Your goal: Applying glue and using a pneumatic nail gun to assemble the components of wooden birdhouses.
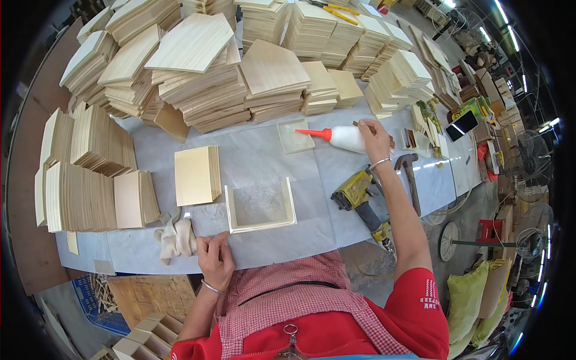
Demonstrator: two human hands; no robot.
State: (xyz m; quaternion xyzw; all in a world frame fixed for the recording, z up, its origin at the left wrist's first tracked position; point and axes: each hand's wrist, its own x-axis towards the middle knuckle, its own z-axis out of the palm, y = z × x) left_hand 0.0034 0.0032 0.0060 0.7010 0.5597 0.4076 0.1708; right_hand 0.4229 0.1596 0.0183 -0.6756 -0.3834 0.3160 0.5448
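1 white bottle (347,138), base clasped under right fingers (373,128), left fingers (211,248) curled, hold unclear

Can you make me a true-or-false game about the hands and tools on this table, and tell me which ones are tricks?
1. The right hand is at the white bottle. True.
2. The bottle's nozzle is blue. False: it is red.
3. The left hand is near a corner of the three-sided wooden frame. True.
4. The hammer lies left of the yellow nail gun. False: it lies to the right.
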